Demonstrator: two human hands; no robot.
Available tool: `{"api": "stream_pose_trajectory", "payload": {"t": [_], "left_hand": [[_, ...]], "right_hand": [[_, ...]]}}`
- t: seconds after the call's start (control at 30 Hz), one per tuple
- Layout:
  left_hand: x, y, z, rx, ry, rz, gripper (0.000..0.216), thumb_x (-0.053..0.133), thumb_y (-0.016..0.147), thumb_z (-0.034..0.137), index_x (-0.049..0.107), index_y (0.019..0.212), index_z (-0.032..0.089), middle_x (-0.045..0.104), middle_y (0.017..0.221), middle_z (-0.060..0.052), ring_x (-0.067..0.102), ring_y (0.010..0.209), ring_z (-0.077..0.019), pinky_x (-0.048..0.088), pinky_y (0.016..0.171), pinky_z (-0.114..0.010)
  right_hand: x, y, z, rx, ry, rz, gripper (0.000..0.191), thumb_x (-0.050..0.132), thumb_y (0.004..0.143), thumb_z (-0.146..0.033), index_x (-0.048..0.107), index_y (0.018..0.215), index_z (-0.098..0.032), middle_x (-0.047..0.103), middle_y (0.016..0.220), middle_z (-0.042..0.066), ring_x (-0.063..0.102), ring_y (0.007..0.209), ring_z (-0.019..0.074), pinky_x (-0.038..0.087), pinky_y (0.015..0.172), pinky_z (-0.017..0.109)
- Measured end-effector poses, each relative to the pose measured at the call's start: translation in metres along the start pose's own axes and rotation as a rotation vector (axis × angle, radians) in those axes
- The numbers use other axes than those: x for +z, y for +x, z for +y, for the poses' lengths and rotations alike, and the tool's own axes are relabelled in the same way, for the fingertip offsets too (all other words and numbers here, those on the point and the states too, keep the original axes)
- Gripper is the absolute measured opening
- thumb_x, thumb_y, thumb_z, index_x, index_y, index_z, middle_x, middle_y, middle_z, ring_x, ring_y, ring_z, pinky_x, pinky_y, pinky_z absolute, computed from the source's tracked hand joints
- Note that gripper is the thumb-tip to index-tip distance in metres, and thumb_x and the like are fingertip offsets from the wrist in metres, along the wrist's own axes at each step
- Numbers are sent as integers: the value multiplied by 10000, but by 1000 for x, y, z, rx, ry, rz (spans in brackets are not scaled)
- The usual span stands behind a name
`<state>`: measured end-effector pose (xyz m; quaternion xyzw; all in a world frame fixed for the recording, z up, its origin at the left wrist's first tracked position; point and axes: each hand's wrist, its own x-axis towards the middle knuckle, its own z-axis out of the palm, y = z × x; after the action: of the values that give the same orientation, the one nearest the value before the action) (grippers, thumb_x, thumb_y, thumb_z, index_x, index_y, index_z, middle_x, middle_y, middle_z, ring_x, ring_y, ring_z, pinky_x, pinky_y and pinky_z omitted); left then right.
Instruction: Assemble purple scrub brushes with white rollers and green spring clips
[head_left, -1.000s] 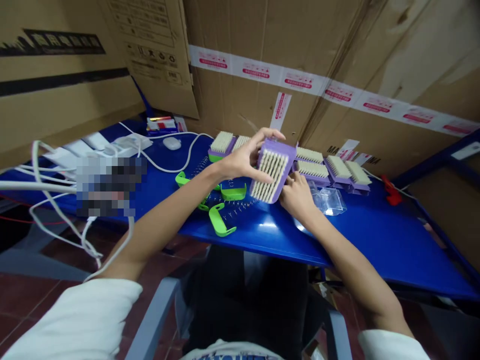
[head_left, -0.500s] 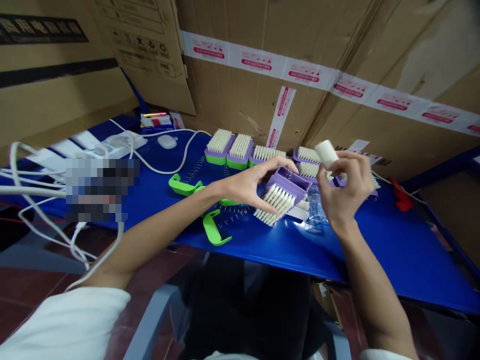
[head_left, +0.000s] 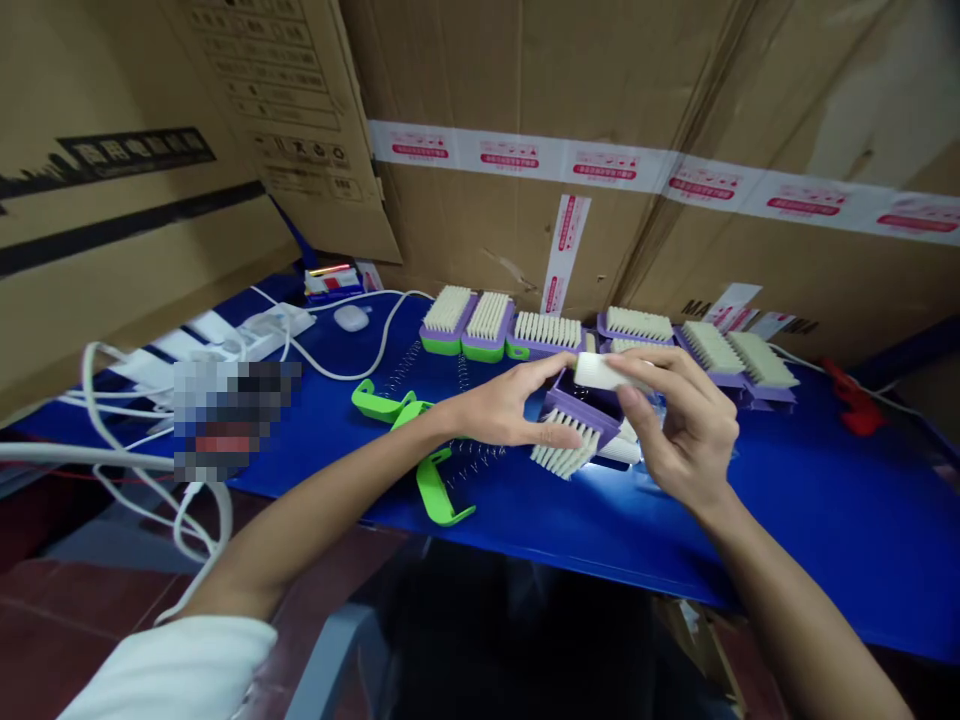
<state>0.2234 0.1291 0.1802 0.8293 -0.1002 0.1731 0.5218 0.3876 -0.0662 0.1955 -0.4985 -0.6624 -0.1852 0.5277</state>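
A purple scrub brush body with cream bristles is gripped between the thumb and fingers of my left hand; its bristles tilt down toward me and its hollow back faces up. My right hand pinches a white ribbed piece, roughly cylindrical, at the hollow's upper edge, near my left fingertips. Whether the piece touches the brush body I cannot tell. Left of my left hand lie bright green curved parts and thin coil springs. Under the held brush, a whitish object is partly hidden.
Purple-and-green brushes line the back of the blue table, more purple ones standing at right. Cardboard walls the rear. White cables and a power strip crowd the left; a red object lies far right.
My right hand has brought the white ribbed piece left and down to the purple brush body, which my left hand still holds. The whole view has shifted slightly.
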Motion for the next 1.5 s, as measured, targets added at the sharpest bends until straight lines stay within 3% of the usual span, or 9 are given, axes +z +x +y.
{"api": "stream_pose_trajectory", "payload": {"t": [0.17, 0.33, 0.57, 0.7, 0.97, 1.2, 1.3, 1.5], "left_hand": [[5, -1, 11, -12, 56, 114, 556, 920, 976, 525, 757, 1397, 200, 838, 1254, -102, 791, 1113, -278, 619, 988, -405], [12, 0, 18, 60, 49, 168, 469, 912, 974, 431, 809, 1358, 181, 871, 1262, -111, 811, 1146, -276, 614, 1022, -403], [12, 1, 20, 16, 21, 207, 401, 939, 928, 458, 859, 1204, 177, 864, 1032, -57, 770, 917, -213, 582, 844, -349], [13, 2, 17, -2, 7, 226, 366, 942, 905, 444, 870, 1126, 161, 819, 928, -37, 720, 835, -185, 542, 762, -316], [12, 4, 17, 24, 11, 287, 374, 960, 892, 403, 901, 1171, 162, 892, 1058, -72, 792, 952, -226, 588, 848, -341], [14, 2, 14, 76, -44, 261, 439, 999, 886, 399, 855, 1217, 149, 875, 1081, -88, 795, 944, -215, 595, 829, -325], [15, 1, 14, 65, -20, 248, 435, 980, 906, 395, 832, 1238, 156, 869, 1094, -94, 806, 960, -231, 610, 843, -341], [11, -1, 9, 137, -6, 266, 508, 969, 914, 381, 799, 1362, 214, 862, 1300, -103, 831, 1167, -279, 665, 1002, -375]], "right_hand": [[4, -2, -2, -38, -30, -25, 444, 746, 1071, -91, 825, 1451, -308, 819, 1235, 89, 806, 1100, 239, 675, 920, 413], [5, -5, -4, -124, -97, -75, 432, 696, 1100, -106, 802, 1484, -272, 782, 1221, 108, 788, 1074, 231, 660, 858, 375], [5, -1, -11, -57, -132, -83, 442, 675, 1098, -108, 816, 1459, -319, 801, 1183, 86, 777, 957, 216, 652, 783, 368], [6, 0, -13, -32, -167, -71, 380, 687, 1110, -165, 846, 1418, -321, 838, 1173, 83, 818, 968, 236, 687, 819, 398], [2, 5, -12, -13, -168, -127, 310, 802, 1094, -246, 874, 1390, -302, 882, 1145, 79, 839, 964, 247, 693, 850, 406], [-2, 12, -13, 153, -25, -171, 230, 794, 1105, -292, 898, 1310, -284, 911, 1171, 74, 853, 1009, 265, 682, 932, 458], [-3, 10, -17, 177, -38, -194, 299, 798, 1101, -318, 874, 1389, -285, 906, 1208, 87, 857, 1040, 278, 695, 930, 457], [-8, 7, -14, 99, -53, -286, 511, 800, 1092, -317, 756, 1601, -313, 849, 1377, 102, 817, 1249, 310, 685, 1078, 502]]}}
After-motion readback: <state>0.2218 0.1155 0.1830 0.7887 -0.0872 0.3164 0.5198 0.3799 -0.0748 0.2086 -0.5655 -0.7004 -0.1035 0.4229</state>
